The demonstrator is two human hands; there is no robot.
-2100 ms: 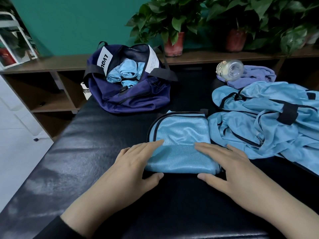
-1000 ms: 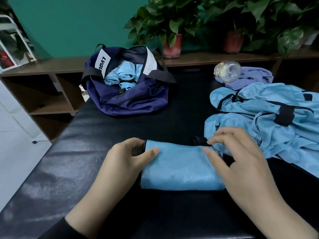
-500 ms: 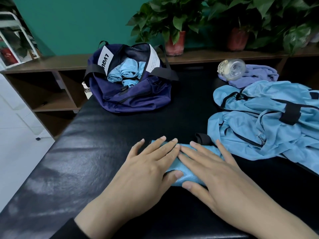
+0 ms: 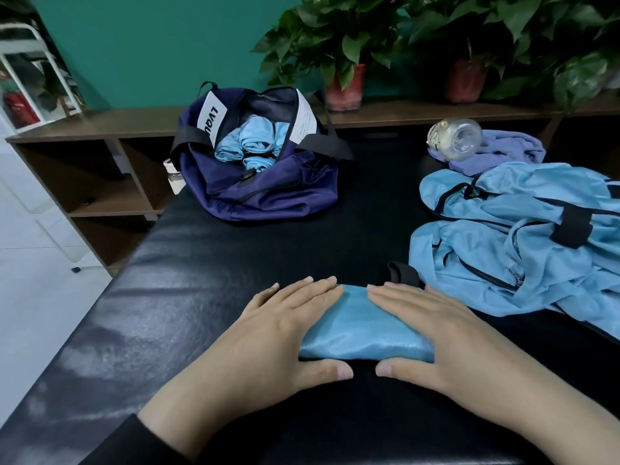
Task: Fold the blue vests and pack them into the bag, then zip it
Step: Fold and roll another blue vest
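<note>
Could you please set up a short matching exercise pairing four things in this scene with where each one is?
Things:
1. Folded vest
2. Bag
3. Bottle
4. Unfolded vests

Places:
A. Lying on the purple cloth
B. Under both hands
C. Heaped at the table's right side
D. At the table's far left, open

Pairs: 1-B, 2-D, 3-A, 4-C. The left hand and right hand press flat on the folded vest.

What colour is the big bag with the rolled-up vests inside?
The bag is dark navy blue, seen from the head camera.
</note>
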